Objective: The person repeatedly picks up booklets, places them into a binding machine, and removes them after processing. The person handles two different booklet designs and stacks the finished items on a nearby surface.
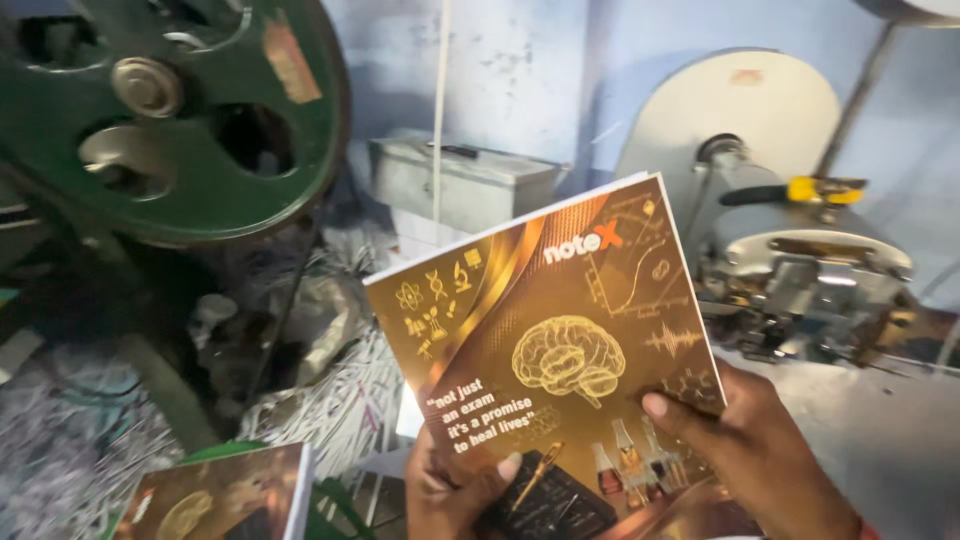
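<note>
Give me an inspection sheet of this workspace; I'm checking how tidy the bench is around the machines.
Surface: grey table at right, bare part in view.
Job's things: notebook with brown and gold cover, brain drawing on it, held tilted in both hands.
Clutter: paper shreds heaped at left; second notebook lying at bottom left.
Grips: left hand holds the notebook's lower edge, thumb on the cover; right hand holds the lower right corner, thumb on the cover.
Cables: thin cord hanging down the wall.
Surroundings: green flywheel at upper left; grey metal box behind; machine with a round guard at right; pale blue wall.
</note>
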